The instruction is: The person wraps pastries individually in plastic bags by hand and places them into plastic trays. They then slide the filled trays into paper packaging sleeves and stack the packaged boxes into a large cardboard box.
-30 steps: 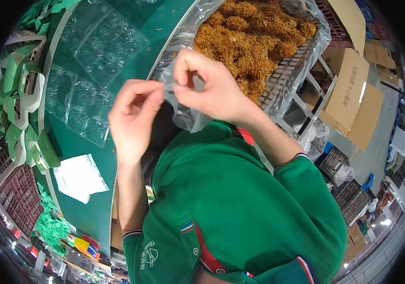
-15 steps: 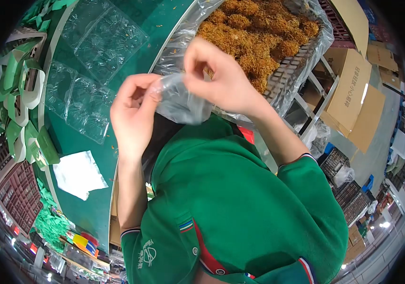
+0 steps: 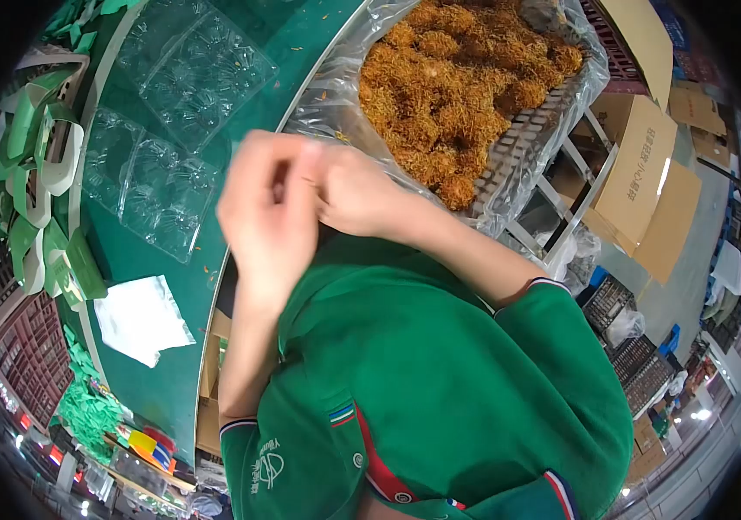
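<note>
My left hand [image 3: 262,212] and my right hand [image 3: 349,186] are together in front of my chest, both blurred by motion. Both are closed with fingers curled in, the right against the fingertips of the left. Whatever lies between them is hidden or too smeared to name; the clear plastic film seen earlier cannot be made out. Left of my hands, clear plastic clamshell trays [image 3: 162,186] lie on the green table [image 3: 175,394]. Beyond my right hand is a plastic-lined crate [image 3: 522,143] of round, brown-orange shredded clusters [image 3: 440,95].
A white sheet or pouch [image 3: 145,319] lies on the table at left. Green and white folded cartons [image 3: 45,173] line the table's far edge. Open cardboard boxes [image 3: 639,173] stand at right, with dark crates [image 3: 621,321] and plastic bags lower down.
My hands have come together, the right moving down and left against the left hand. The clear plastic film stretched between them has gone from sight. More of the crate's clusters show.
</note>
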The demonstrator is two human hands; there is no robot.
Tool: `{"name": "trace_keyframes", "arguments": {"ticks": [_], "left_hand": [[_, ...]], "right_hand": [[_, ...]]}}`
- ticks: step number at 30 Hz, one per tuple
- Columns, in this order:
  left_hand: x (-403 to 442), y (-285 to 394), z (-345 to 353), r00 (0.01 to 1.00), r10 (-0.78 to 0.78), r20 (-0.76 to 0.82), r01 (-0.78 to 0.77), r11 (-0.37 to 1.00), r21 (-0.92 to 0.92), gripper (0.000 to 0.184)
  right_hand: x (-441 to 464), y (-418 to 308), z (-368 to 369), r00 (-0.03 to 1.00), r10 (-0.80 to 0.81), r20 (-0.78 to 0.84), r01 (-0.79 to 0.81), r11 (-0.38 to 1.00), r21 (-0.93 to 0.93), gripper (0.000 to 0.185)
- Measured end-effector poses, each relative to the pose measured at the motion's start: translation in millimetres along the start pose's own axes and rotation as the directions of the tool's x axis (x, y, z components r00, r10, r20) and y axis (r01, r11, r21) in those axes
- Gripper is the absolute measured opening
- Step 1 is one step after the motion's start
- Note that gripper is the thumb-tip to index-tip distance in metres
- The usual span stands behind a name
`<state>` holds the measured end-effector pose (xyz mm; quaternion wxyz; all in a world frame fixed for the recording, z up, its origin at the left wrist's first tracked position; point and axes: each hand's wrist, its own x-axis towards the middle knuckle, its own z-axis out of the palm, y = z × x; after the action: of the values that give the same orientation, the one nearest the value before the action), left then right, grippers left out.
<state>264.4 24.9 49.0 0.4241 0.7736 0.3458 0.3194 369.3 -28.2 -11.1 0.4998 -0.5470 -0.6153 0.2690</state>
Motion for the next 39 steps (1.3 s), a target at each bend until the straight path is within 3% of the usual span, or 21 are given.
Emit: {"name": "trace_keyframes", "arguments": {"ticks": [2, 3, 5, 7, 9, 11, 12, 13, 14, 15, 17, 20, 24, 27, 30, 33, 34, 37, 39], "left_hand": [[-7, 5, 7, 0.99, 0.125, 0.059, -0.133, 0.978, 0.163, 0.009], [-7, 7, 11, 0.969, 0.232, 0.086, -0.243, 0.957, 0.16, 0.007], [-6, 8, 15, 0.97, 0.207, 0.131, -0.222, 0.969, 0.113, 0.006], [-7, 8, 20, 0.968, 0.195, 0.157, -0.199, 0.98, 0.01, 0.006], [-11, 3, 20, 0.948, 0.247, 0.202, -0.244, 0.969, -0.038, 0.008], [-23, -11, 25, 0.948, 0.227, 0.225, -0.211, 0.973, -0.093, 0.009], [-29, -14, 27, 0.949, 0.188, 0.252, -0.169, 0.981, -0.098, 0.009], [-32, -16, 29, 0.941, 0.191, 0.278, -0.169, 0.98, -0.102, 0.01], [-35, -17, 31, 0.932, 0.195, 0.304, -0.171, 0.98, -0.106, 0.01], [-37, -18, 35, 0.923, 0.2, 0.328, -0.174, 0.979, -0.11, 0.01], [-43, -22, 40, 0.907, 0.212, 0.363, -0.179, 0.976, -0.124, 0.008], [-49, -27, 43, 0.89, 0.204, 0.408, -0.173, 0.979, -0.112, 0.007], [-51, -28, 41, 0.906, 0.187, 0.38, -0.154, 0.981, -0.117, 0.006], [-50, -28, 45, 0.904, 0.187, 0.384, -0.147, 0.98, -0.132, 0.006], [-54, -24, 40, 0.888, 0.173, 0.426, -0.139, 0.984, -0.11, 0.006], [-55, -29, 37, 0.903, 0.149, 0.403, -0.114, 0.987, -0.109, 0.006], [-57, -32, 39, 0.907, 0.142, 0.396, -0.103, 0.988, -0.118, 0.006], [-54, -32, 42, 0.899, 0.173, 0.403, -0.134, 0.983, -0.123, 0.006], [-55, -28, 41, 0.887, 0.184, 0.424, -0.151, 0.982, -0.11, 0.006]], "right_hand": [[6, 15, -4, 0.999, -0.013, 0.048, 0.003, 0.98, 0.199, 0.016], [9, 17, -5, 0.997, -0.02, 0.071, -0.002, 0.955, 0.296, 0.019], [16, 12, -11, 0.92, 0.357, 0.16, -0.381, 0.727, 0.571, 0.032], [23, 23, -32, 0.926, 0.354, 0.133, -0.345, 0.644, 0.682, 0.038], [28, 30, -82, 0.918, 0.395, 0.031, -0.357, 0.79, 0.498, 0.031], [25, 41, -116, 0.866, 0.461, -0.192, -0.445, 0.887, 0.121, 0.036], [18, 62, -133, 0.886, 0.434, -0.165, -0.458, 0.875, -0.157, 0.042], [13, 90, -142, 0.901, 0.414, -0.13, -0.428, 0.799, -0.422, 0.047], [15, 112, -141, 0.902, 0.431, 0.021, -0.29, 0.64, -0.712, 0.058], [7, 133, -133, 0.891, 0.451, 0.051, -0.221, 0.53, -0.819, 0.065], [4, 142, -108, 0.942, 0.333, 0.024, -0.074, 0.278, -0.958, 0.053], [13, 156, -115, 0.91, 0.4, 0.114, -0.057, 0.392, -0.918, 0.05], [16, 152, -120, 0.934, 0.246, 0.26, 0.062, 0.604, -0.795, 0.044], [20, 170, -118, 0.884, 0.376, 0.278, -0.068, 0.691, -0.719, 0.04], [38, 136, -124, 0.761, 0.581, 0.289, -0.296, 0.707, -0.642, 0.037], [36, 140, -134, 0.784, 0.429, 0.449, -0.106, 0.805, -0.583, 0.035], [29, 149, -131, 0.855, 0.278, 0.439, 0.061, 0.785, -0.616, 0.031], [23, 152, -123, 0.795, 0.307, 0.523, 0.217, 0.662, -0.718, 0.044], [20, 150, -116, 0.784, 0.381, 0.49, 0.141, 0.659, -0.739, 0.051]]}}
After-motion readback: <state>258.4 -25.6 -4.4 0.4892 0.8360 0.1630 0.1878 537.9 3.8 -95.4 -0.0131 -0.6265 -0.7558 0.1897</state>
